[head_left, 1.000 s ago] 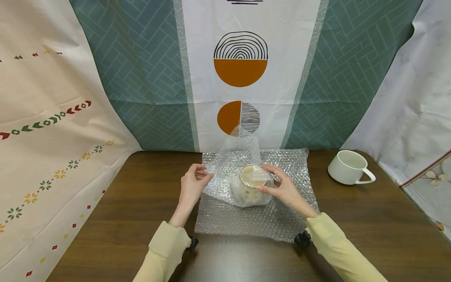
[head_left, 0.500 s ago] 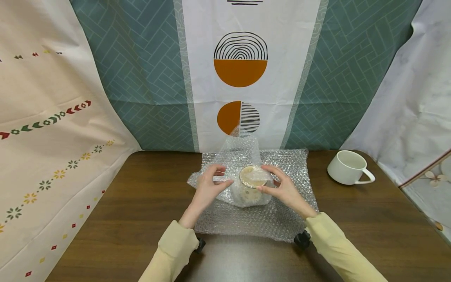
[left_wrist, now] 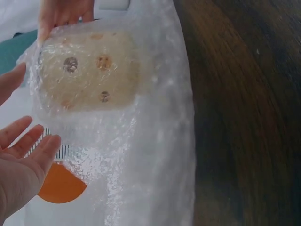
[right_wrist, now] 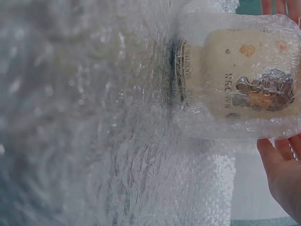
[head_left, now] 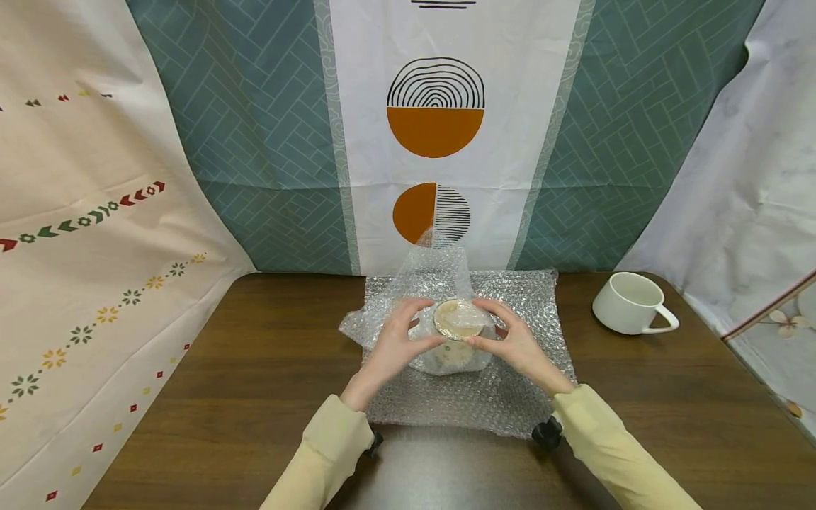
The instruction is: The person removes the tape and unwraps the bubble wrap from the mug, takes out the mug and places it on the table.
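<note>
A cream cup-like container (head_left: 454, 322) with a dark rim stands in the middle, wrapped loosely in clear bubble wrap (head_left: 440, 404). Brown and orange prints and lettering show through the film in the right wrist view. My right hand (head_left: 515, 341) holds the container's right side, fingers behind and thumb in front. Around its left side my left hand (head_left: 394, 341) is spread, fingers bent and thumb reaching forward. The left wrist view shows a gap between the left hand's fingers (left_wrist: 40, 146) and the wrapped side. A wrap flap (head_left: 440, 265) stands up behind.
At the right back of the brown wooden table (head_left: 268, 397) sits a white mug (head_left: 627, 304), its handle toward the right front. Patterned cloths (head_left: 268, 142) hang behind and to the sides. A wrap corner (head_left: 357, 326) sticks out past the sheet's left edge.
My left hand has let go of the wrap's left corner and moved right, up to the container. The right hand has stayed where it was.
</note>
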A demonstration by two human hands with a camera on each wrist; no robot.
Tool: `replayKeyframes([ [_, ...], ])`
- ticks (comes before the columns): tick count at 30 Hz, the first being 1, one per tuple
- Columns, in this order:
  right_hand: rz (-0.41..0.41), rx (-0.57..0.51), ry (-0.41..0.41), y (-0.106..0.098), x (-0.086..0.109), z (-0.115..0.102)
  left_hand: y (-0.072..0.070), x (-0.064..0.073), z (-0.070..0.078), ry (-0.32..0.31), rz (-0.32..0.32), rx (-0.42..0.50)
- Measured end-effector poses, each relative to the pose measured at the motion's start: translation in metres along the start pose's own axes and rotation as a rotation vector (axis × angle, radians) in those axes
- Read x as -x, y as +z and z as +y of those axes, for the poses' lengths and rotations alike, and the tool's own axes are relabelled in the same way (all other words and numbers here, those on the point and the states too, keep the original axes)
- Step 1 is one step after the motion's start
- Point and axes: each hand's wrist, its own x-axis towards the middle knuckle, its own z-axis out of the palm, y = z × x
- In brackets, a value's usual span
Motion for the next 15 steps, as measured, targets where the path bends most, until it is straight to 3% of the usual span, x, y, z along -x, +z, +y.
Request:
replayKeyframes([
  [9,0.002,0.017,-0.006,0.0004,0.0009,-0.0014,0.0078,-0.0026,-0.005,-0.028,-0.017,-0.027],
  [15,0.0,0.003,-0.024,0.0005,0.0004,0.0003,0.0105,-0.0037,-0.0046,-0.104,-0.068,-0.063],
])
